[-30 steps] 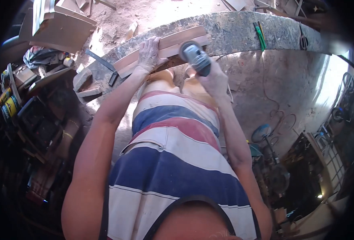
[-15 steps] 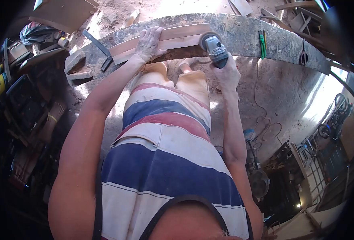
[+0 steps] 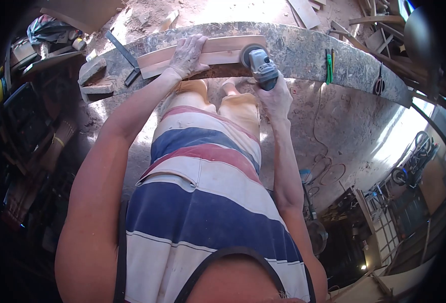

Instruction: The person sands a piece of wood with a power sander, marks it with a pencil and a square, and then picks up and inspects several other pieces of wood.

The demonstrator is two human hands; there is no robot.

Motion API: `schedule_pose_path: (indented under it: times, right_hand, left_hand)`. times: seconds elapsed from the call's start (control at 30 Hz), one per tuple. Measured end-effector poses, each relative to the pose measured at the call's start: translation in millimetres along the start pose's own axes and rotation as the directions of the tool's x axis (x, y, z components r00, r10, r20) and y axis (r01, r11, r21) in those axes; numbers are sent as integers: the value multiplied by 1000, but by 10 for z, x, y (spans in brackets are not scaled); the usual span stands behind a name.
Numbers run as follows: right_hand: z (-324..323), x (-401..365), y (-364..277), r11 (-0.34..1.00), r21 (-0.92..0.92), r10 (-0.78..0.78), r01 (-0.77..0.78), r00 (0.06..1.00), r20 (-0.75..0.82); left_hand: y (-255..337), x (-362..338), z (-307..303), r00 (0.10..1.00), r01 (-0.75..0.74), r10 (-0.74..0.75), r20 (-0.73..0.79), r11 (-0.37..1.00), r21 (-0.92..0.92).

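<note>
A pale wooden board (image 3: 225, 50) with a lengthwise line along it lies on the worn, curved workbench (image 3: 298, 50). My left hand (image 3: 187, 56) rests over the board left of its middle, fingers across the top and thumb apart, holding it down. In my right hand (image 3: 275, 98) is a grey angle grinder (image 3: 263, 68), with the fingers wrapped round its body. Its round disc (image 3: 245, 55) meets the board near the right end; whether it spins cannot be seen.
A try square (image 3: 123, 53) lies left of the board, near wood blocks (image 3: 94, 73). Toward the right are a green-handled tool (image 3: 329, 68) and scissors (image 3: 379, 85). A cord (image 3: 316, 121) trails over the dusty floor. Scrap wood (image 3: 379, 38) is piled at the upper right.
My right hand and the grinder have moved left along the board, away from its right end. My left hand stays at the same spot on the board. The view has shifted slightly.
</note>
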State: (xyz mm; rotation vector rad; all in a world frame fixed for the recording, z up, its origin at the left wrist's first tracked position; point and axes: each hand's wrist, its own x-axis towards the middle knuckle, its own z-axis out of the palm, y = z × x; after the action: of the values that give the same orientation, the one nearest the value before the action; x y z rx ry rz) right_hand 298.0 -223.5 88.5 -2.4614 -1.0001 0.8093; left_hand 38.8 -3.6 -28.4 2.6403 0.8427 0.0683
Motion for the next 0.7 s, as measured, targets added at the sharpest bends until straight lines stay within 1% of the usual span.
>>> schedule_pose_path:
  times: [0.17, 0.27, 0.37, 0.47, 0.57, 0.67, 0.7]
  right_hand:
    - [-42, 67, 163, 991, -133, 10, -17, 999, -48]
    - [-105, 80, 194, 980, -195, -5, -21, 991, -130]
    - [-117, 55, 158, 973, -189, 87, -133, 969, -233]
    - [-66, 85, 143, 981, -55, 172, -185, 968, -185]
    - [23, 83, -51, 996, 13, 91, -90, 991, -99]
    - [69, 113, -135, 1000, -8, 7, -7, 1000, -7]
    - [69, 127, -115, 1000, -5, 0, 0, 1000, 5]
  left_hand:
    - [24, 14, -53, 1000, 1, -1, 18, 1000, 11]
    - [14, 9, -53, 1000, -2, 2, 13, 1000, 8]
    - [37, 3, -59, 1000, -1, 1, 11, 1000, 6]
    - [31, 3, -51, 1000, -4, 4, 6, 1000, 13]
    - [33, 5, -51, 1000, 8, -8, 25, 1000, 7]
    - [34, 15, -56, 1000, 10, -10, 30, 1000, -1]
    - [36, 14, -63, 1000, 10, -10, 27, 1000, -3]
